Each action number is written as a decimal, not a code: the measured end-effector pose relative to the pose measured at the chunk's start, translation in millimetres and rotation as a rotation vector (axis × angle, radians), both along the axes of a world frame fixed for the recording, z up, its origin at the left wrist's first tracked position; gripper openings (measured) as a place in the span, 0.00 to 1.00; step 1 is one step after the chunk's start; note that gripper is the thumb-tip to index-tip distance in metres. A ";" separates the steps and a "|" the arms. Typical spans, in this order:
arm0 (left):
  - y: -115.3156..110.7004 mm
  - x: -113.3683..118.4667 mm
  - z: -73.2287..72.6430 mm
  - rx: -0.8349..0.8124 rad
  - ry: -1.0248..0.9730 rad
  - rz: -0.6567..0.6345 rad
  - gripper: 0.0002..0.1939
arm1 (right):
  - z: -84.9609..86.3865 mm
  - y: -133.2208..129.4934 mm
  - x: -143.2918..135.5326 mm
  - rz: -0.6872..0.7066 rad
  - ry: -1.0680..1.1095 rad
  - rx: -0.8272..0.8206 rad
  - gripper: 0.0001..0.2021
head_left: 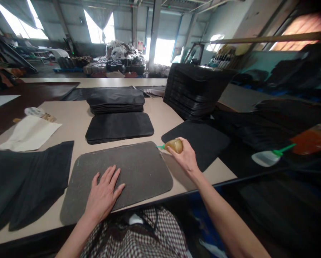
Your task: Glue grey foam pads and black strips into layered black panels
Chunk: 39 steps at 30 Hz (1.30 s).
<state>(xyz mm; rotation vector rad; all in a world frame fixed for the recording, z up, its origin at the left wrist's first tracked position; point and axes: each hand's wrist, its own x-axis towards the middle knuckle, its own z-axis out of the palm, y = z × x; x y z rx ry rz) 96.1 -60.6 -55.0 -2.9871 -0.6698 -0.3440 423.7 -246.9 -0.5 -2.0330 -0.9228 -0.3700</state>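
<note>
A dark grey panel with rounded corners (139,172) lies on the table in front of me. My left hand (103,191) rests flat on its left part, fingers spread. In my right hand (184,156) is a squeeze bottle of yellowish glue (175,146), tilted sideways, its green nozzle pointing left at the panel's upper right corner. Whether the tip touches the edge cannot be made out. Behind the panel lies a low stack of black pieces (120,126), and a thicker black stack (116,99) sits beyond it.
A tall black stack (195,89) stands at the back right, near a flat black piece (198,139). A white bottle with a green nozzle (266,158) lies at the right. Black sheets (42,179) and a cream cloth (30,132) lie at the left.
</note>
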 end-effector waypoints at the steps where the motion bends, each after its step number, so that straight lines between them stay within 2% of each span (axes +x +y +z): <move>1: 0.0 0.1 0.2 -0.003 0.002 0.000 0.29 | 2.9 -5.6 -2.2 -0.002 -0.002 -0.017 0.29; 8: 0.9 0.2 -1.4 -0.033 -0.029 -0.007 0.30 | 14.5 -52.2 -23.4 -0.028 0.069 -0.126 0.27; 21: 1.7 -0.6 -3.2 -0.033 -0.019 -0.012 0.30 | 12.7 -140.6 -81.0 -0.103 0.205 -0.171 0.29; 25: 0.5 1.0 -5.4 -0.082 -0.053 -0.024 0.30 | 18.9 -158.5 -92.8 -0.135 0.291 -0.163 0.29; 28: 3.6 -1.5 -1.7 -0.193 -0.128 -0.030 0.28 | 28.9 -162.8 -96.3 -0.094 0.453 -0.140 0.28; 31: 19.3 -13.3 16.1 -0.422 -0.257 -0.045 0.25 | 36.9 -151.5 -97.6 0.010 0.673 -0.119 0.29; 33: 38.9 -26.5 34.0 -0.534 -0.300 -0.071 0.22 | 39.4 -129.9 -100.9 0.113 0.722 -0.131 0.29; 36: 75.7 -50.6 58.1 -0.515 -0.176 -0.118 0.19 | 41.0 -76.3 -119.2 0.345 0.626 -0.168 0.29; 39: 104.9 -72.3 68.7 -0.471 0.074 -0.204 0.18 | 42.6 -12.3 -157.1 0.617 0.525 -0.198 0.27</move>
